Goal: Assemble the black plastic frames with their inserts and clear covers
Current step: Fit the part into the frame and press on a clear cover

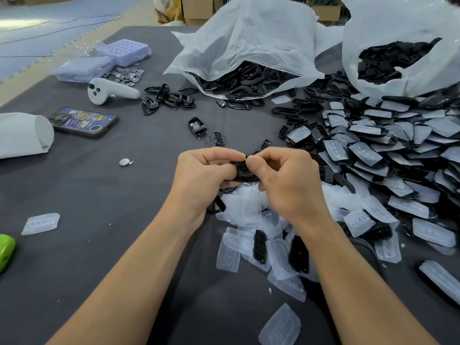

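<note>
Both hands meet above the middle of the grey table (104,195). My left hand (204,170) and my right hand (281,175) both grip one black plastic frame (242,171), which is mostly hidden by the fingers. Below the hands lies a loose heap of clear covers (249,210) with a couple of black inserts (260,245) among them. A big pile of assembled frames with covers (388,155) spreads out to the right. Loose black frames (171,98) lie further back.
Two white bags of black parts (249,80) (395,58) stand at the back. A phone (84,122), a white controller (109,92), purple trays (124,51) with coin cells, a white roll (22,135) and a green object (6,250) sit at the left. A single clear cover (41,223) lies alone.
</note>
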Motion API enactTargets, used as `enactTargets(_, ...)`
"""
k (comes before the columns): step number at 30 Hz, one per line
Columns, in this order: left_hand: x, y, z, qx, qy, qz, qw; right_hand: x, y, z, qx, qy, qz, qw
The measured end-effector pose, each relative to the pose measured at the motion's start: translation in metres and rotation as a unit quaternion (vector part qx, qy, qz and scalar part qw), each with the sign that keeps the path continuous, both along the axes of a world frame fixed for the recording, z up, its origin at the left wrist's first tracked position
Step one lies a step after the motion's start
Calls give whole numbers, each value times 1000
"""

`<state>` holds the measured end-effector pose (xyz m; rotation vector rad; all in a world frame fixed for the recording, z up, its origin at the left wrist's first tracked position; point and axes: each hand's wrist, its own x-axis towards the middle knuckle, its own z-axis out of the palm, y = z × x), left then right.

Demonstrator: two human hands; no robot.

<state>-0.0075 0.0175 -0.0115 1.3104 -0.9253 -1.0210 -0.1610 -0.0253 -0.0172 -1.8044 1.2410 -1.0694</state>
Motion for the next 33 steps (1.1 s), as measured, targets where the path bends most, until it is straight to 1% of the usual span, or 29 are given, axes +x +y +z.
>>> enactTargets(2,-3,0,-3,-6,-12,8,1000,2,1,-2,5,3,-4,1000)
enactTargets(3,-3,0,-4,-6,-1,10,1000,3,1,-1,14,-3,-5,1000)
enactTargets(4,-3,-1,-5,-3,23,11,1000,3,0,0,30,-20,-4,999)
enactTargets(7,-2,-3,-4,16,129,15,991,0,-4,3,102,-110,2,989)
enactTargets(8,-2,-4,-4,27,148,20,988,-1,-5,3,106,-118,5,987)
enactTargets(10,-5,-5,-5,48,123,35,991,-2,-5,2,84,-90,11,992)
enactTargets(12,-7,-5,-6,47,90,58,993,-1,-4,1,67,-71,11,995)
enactTargets(14,-6,-5,-8,20,72,81,994,1,-3,0,71,-81,11,994)
enactTargets(17,-4,-3,-9,-28,-1,101,994,3,-2,1,95,-109,28,989)
enactTargets(19,-4,-3,-12,-45,-34,110,992,3,-1,0,107,-128,28,986)
enactTargets(21,-6,-3,-14,-36,-47,104,993,3,0,-1,98,-132,13,986)
enactTargets(24,-7,-3,-12,5,9,49,999,1,0,-2,92,-142,-17,985)
enactTargets(26,-7,-4,-9,20,18,26,999,0,0,-2,103,-155,-17,982)
enactTargets(28,-3,-4,-8,6,-18,48,999,1,2,-1,105,-135,12,985)
enactTargets(30,2,-5,-9,-16,-78,88,993,4,6,0,105,-98,33,989)
enactTargets(32,3,-4,-11,-24,-114,95,989,5,5,1,122,-103,25,987)
enactTargets(33,2,-4,-12,-16,-110,87,990,5,4,1,132,-120,16,984)
